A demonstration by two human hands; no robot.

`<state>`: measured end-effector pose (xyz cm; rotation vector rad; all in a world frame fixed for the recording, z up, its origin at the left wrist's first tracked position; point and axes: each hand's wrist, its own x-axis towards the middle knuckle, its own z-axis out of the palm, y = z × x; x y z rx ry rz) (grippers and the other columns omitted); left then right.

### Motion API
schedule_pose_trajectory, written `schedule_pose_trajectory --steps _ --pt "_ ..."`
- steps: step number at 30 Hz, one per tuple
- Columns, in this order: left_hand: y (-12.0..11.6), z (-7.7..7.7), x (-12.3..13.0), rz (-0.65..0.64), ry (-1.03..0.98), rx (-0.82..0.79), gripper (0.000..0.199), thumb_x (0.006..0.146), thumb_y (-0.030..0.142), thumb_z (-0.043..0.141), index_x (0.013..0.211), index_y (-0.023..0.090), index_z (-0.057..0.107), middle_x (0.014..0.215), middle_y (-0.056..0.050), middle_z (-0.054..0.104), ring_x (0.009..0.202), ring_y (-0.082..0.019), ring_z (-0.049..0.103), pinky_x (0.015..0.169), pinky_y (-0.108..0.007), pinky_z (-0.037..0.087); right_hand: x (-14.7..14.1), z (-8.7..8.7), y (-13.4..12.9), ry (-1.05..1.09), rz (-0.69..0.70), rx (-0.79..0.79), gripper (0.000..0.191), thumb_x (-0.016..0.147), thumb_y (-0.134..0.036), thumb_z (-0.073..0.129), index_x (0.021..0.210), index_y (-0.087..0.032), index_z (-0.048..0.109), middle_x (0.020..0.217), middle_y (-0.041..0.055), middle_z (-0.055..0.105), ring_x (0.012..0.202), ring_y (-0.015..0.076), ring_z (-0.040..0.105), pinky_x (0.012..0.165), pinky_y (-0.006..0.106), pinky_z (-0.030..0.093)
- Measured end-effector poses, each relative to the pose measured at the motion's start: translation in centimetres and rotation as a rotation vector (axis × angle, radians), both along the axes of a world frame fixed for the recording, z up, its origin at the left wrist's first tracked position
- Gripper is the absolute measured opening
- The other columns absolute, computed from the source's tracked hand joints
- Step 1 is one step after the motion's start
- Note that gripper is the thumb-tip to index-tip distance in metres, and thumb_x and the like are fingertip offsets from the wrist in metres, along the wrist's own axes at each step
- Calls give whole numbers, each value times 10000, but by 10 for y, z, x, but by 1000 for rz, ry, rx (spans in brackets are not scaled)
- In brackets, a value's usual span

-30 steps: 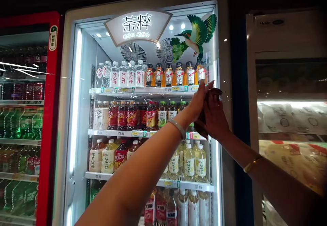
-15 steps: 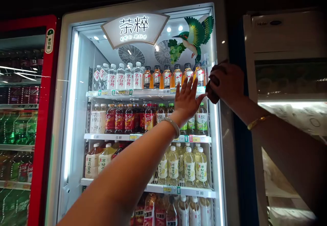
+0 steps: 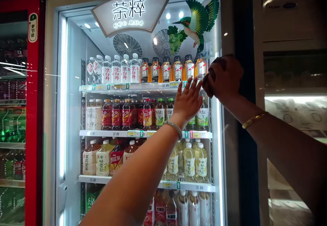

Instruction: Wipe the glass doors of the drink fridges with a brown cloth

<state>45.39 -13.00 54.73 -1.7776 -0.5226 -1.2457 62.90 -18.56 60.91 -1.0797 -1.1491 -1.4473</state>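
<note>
A glass-fronted drinks cooler (image 3: 52, 117) stands ahead, its shelves lined with bottles. My left hand (image 3: 187, 100), with a bangle at the wrist, has its fingers spread over the glass, in front of the upper shelf edge (image 3: 143, 87). Close to its right, my right hand (image 3: 227, 78) is wrapped round a dark cloth (image 3: 213, 74) at the right side of the glass, near the door frame. Above the hands a green bird picture (image 3: 195, 23) shows on the glass.
To the left is a red-framed cooler (image 3: 34, 117) with bottles. Another pale cooler (image 3: 283, 25) stands on the right, past a dark blue panel (image 3: 246, 171). A lit fan-shaped sign (image 3: 130, 15) spans the top of the middle cooler.
The view has shifted slightly and the middle cooler looks nearer. My right hand has moved a little up with the cloth, which now sits closer to my left fingertips.
</note>
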Motion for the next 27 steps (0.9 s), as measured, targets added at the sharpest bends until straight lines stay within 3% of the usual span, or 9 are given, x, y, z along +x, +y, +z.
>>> schedule_pose_trajectory --steps 2,6,8,10,15,17,19,24,27 --pt "0 -1 0 -10 1 -12 634 1079 358 307 1684 173 276 1770 -67 265 1663 -261 170 1383 -536 91 -14 -21 0 37 4 -10 377 963 -399 563 1285 -243 681 1498 171 500 1381 390 439 1103 613 376" --pt "0 -15 -4 -30 32 -20 652 1056 369 384 1680 196 300 1778 -77 245 1667 -284 140 1380 -534 68 -19 -116 -8 -132 26 -97 368 940 -438 633 1258 -269 712 1444 155 557 1376 383 466 1114 584 383" --pt "0 -25 -6 -42 68 -19 673 1040 389 433 1678 216 308 1783 -81 231 1668 -289 132 1379 -524 64 -10 -146 -14 -182 21 -127 355 945 -413 641 1268 -286 715 1422 144 592 1367 380 481 1105 578 384" --pt "-1 -33 -8 -51 92 -27 665 1045 390 419 1676 211 309 1782 -84 239 1667 -276 134 1380 -503 71 -2 -143 -18 -230 11 -200 316 979 -401 604 1257 -308 721 1424 121 612 1372 371 478 1106 574 372" --pt "-3 -37 -12 -66 61 -60 655 1068 338 302 1667 74 277 1764 -119 281 1664 -239 159 1389 -445 60 -19 -63 -12 -35 -6 -271 430 1070 -481 413 1347 -261 659 1534 142 524 1411 375 391 1101 601 329" --pt "-4 -38 -14 -74 38 -63 650 1071 326 288 1663 59 281 1759 -125 294 1664 -234 157 1391 -434 59 -35 -53 -7 92 -6 -221 461 1075 -493 390 1381 -248 633 1570 163 476 1429 380 353 1102 601 312" --pt "-4 -42 -17 -77 31 -64 645 1072 323 284 1663 64 284 1758 -126 296 1665 -225 148 1390 -428 66 -47 -74 -3 124 8 -177 445 1076 -467 394 1387 -256 632 1565 166 479 1430 366 351 1112 588 298" --pt "-5 -65 -28 -53 148 -48 686 1057 370 338 1671 72 267 1765 -126 268 1665 -234 138 1387 -441 58 -29 -163 -3 -154 52 -172 339 1032 -415 532 1287 -295 721 1385 127 631 1332 339 480 1084 549 345" --pt "-5 -75 -31 -38 201 -47 694 1056 370 345 1677 74 249 1769 -119 254 1663 -233 141 1388 -442 51 -1 -153 -9 -323 43 -288 303 1011 -450 568 1193 -313 767 1339 102 667 1285 330 519 1047 533 358"
